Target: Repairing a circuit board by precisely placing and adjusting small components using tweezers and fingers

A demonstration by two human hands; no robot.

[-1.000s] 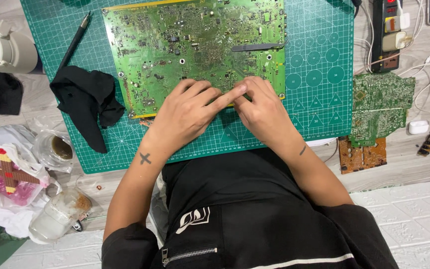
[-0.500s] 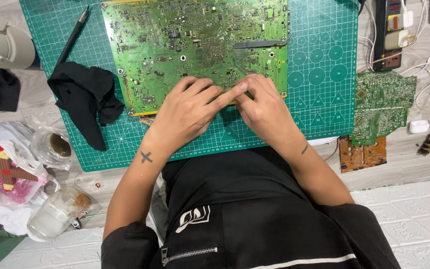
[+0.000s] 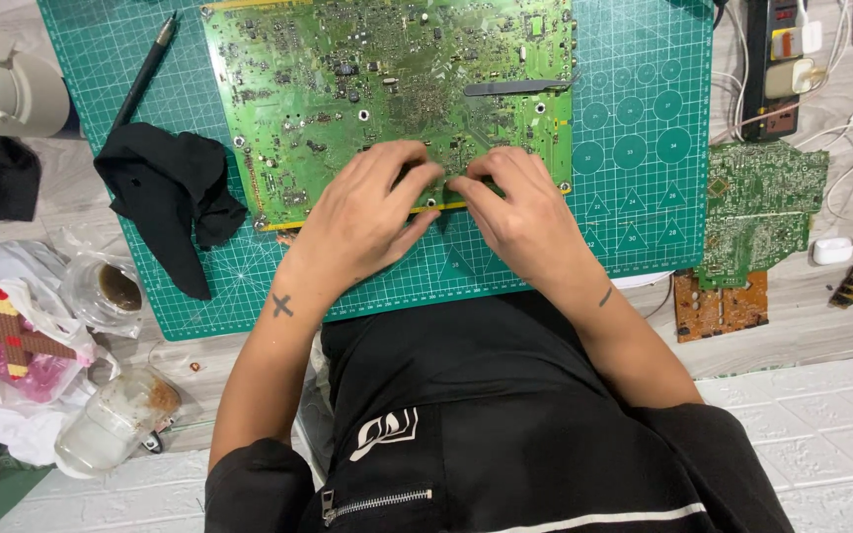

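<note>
Both hands meet at the lower edge of the large green board (image 3: 387,99), centre of the frame. The left hand (image 3: 367,212) and right hand (image 3: 520,212) press fingertips together on a small spot near the yellow strip; whether either grip pinches anything, I cannot tell. The step looks like working a tiny part loose by finger; the next move calls for steady, fine pressure. The board lies on a green mat (image 3: 644,148) on a cluttered counter (image 3: 821,326): tweezers (image 3: 515,87) on the board, black cloth (image 3: 165,192) at left, smaller boards (image 3: 757,202) at right.
</note>
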